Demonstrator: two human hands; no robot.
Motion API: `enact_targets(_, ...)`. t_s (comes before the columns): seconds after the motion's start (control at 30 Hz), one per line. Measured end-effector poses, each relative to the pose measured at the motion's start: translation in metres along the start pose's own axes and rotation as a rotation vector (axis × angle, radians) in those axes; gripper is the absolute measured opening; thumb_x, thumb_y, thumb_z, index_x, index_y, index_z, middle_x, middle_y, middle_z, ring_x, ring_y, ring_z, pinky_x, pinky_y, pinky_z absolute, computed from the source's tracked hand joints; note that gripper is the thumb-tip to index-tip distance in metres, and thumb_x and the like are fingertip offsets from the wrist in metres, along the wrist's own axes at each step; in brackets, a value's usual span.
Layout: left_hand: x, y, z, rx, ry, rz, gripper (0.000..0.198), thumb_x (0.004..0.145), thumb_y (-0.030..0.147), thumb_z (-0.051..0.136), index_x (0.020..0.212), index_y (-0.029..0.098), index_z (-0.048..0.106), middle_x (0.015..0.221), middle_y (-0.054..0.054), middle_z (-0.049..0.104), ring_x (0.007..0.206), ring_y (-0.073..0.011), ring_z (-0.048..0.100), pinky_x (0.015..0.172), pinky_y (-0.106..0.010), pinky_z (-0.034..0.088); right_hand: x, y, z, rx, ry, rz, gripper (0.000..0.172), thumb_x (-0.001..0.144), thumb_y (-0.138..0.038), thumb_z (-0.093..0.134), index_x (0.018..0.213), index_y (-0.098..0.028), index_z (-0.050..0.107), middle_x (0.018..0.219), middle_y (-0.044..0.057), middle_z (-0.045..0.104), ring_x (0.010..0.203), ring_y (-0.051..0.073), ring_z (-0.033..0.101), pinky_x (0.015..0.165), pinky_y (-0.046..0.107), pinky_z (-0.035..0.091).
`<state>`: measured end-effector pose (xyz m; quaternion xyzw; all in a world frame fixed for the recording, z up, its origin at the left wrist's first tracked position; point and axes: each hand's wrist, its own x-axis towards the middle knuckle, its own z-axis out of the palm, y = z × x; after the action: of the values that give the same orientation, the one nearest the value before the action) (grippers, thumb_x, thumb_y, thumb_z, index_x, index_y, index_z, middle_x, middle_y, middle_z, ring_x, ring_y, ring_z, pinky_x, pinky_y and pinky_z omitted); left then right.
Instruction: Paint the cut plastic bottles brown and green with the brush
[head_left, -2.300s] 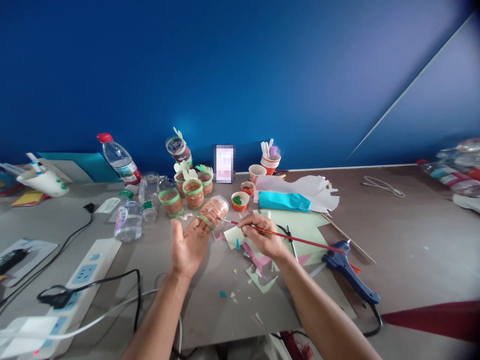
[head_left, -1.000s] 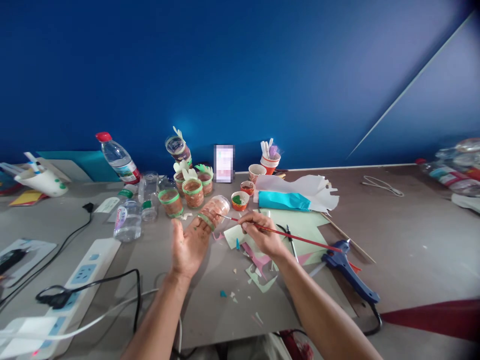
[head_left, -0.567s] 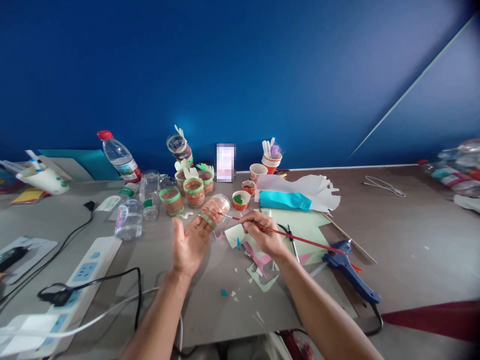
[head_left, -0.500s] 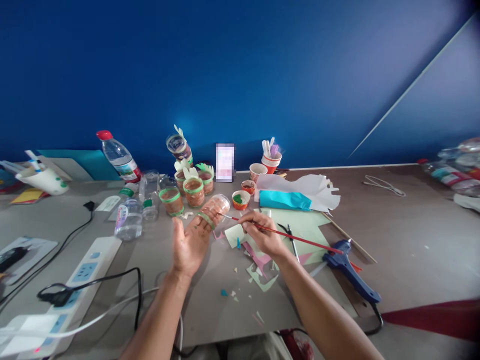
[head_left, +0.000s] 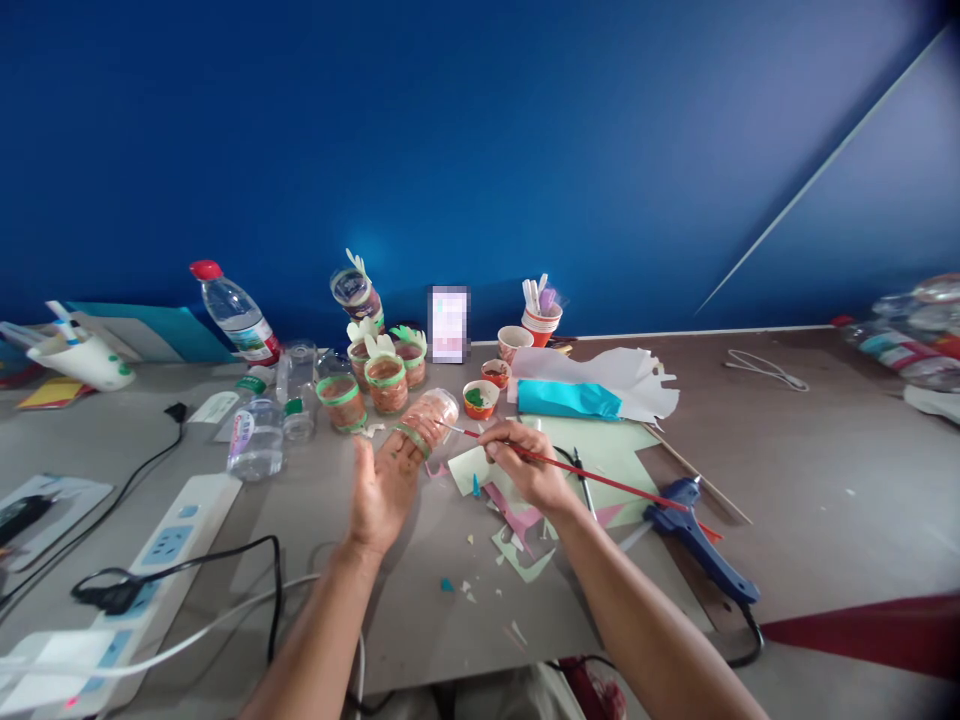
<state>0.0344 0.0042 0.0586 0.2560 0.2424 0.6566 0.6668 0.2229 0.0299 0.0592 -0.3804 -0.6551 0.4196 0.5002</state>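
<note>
I'm getting a moderately bright feed with soft shadow on the desk beside the left hand. The blue wall darkens leftward, carries a cyan glow near its middle, and pales to a violet sheen at right. The upright screen is pixelated; the rightmost plastic bottles look stretched, probably by the lens.

Grey-brown table: surface littered with paper scraps near the front edge. Power strip lies at left; glue gun at right, next to a thin stick. Green-rimmed jars and two paint cups stand mid-table. White cable lies toward right rear.
</note>
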Motion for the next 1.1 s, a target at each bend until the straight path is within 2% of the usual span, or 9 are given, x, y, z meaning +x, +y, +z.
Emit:
enact_targets(0.2, -0.001, -0.007, 0.003, 0.099, 0.029, 0.015, 0.062, 0.078, 0.069, 0.055, 0.103, 0.014, 0.07, 0.116, -0.015, 0.069, 0.132, -0.0299, 0.047, 0.113, -0.042, 0.033, 0.0, 0.0, 0.001, 0.002, -0.002, 0.017, 0.017, 0.078, -0.019, 0.054, 0.078, -0.018, 0.071, 0.064, 0.001, 0.059, 0.06, 0.013, 0.054, 0.055, 0.024, 0.041)
enact_targets(0.37, -0.001, -0.004, 0.002, 0.104, 0.041, 0.042, 0.066, 0.073, 0.073, 0.058, 0.1, 0.014, 0.07, 0.114, -0.015, 0.069, 0.128, -0.03, 0.05, 0.111, -0.042, 0.036, 0.0, 0.0, -0.001, -0.016, -0.002, 0.025, 0.015, 0.074, -0.018, 0.054, 0.073, -0.018, 0.069, 0.061, 0.0, 0.057, 0.057, 0.013, 0.05, 0.053, 0.024, 0.038)
enact_targets(0.5, -0.001, -0.001, 0.002, 0.089, 0.039, 0.045, 0.07, 0.075, 0.074, 0.054, 0.105, 0.012, 0.068, 0.117, -0.015, 0.068, 0.127, -0.0289, 0.051, 0.11, -0.042, 0.036, 0.002, 0.003, -0.001, 0.123, 0.08, 0.071, 0.014, 0.076, -0.021, 0.055, 0.074, -0.019, 0.068, 0.056, -0.002, 0.054, 0.053, 0.011, 0.047, 0.051, 0.025, 0.035)
enact_targets(0.63, 0.0, -0.003, 0.001, 0.11, 0.005, 0.042, 0.072, 0.073, 0.075, 0.055, 0.107, 0.013, 0.069, 0.12, -0.015, 0.067, 0.129, -0.0296, 0.05, 0.11, -0.042, 0.036, 0.005, 0.01, 0.0, 0.336, 0.185, 0.086, 0.012, 0.078, -0.025, 0.057, 0.075, -0.02, 0.068, 0.057, -0.002, 0.056, 0.052, 0.011, 0.046, 0.051, 0.025, 0.034)
enact_targets(0.73, 0.0, -0.005, 0.001, 0.129, -0.005, 0.053, 0.071, 0.072, 0.075, 0.056, 0.106, 0.014, 0.07, 0.121, -0.015, 0.067, 0.13, -0.0301, 0.049, 0.11, -0.042, 0.036, 0.008, 0.012, 0.001, 0.429, 0.215, 0.11, 0.012, 0.077, -0.027, 0.059, 0.076, -0.019, 0.068, 0.058, -0.001, 0.058, 0.052, 0.011, 0.046, 0.051, 0.026, 0.033)
enact_targets(0.9, 0.0, -0.004, 0.002, 0.127, -0.02, 0.062, 0.072, 0.073, 0.075, 0.054, 0.107, 0.014, 0.069, 0.12, -0.015, 0.068, 0.129, -0.0309, 0.05, 0.108, -0.044, 0.038, 0.008, 0.009, 0.002, 0.368, 0.226, 0.159, 0.011, 0.075, -0.025, 0.059, 0.073, -0.019, 0.068, 0.056, -0.002, 0.058, 0.051, 0.011, 0.045, 0.051, 0.026, 0.033)
enact_targets(1.1, 0.001, 0.001, 0.0, 0.085, 0.024, 0.07, 0.073, 0.078, 0.076, 0.047, 0.107, 0.013, 0.069, 0.118, -0.015, 0.069, 0.125, -0.0295, 0.053, 0.108, -0.044, 0.039, 0.007, 0.008, 0.0, 0.341, 0.215, 0.173, 0.012, 0.074, -0.021, 0.057, 0.07, -0.019, 0.068, 0.052, -0.003, 0.054, 0.049, 0.01, 0.043, 0.05, 0.025, 0.031)
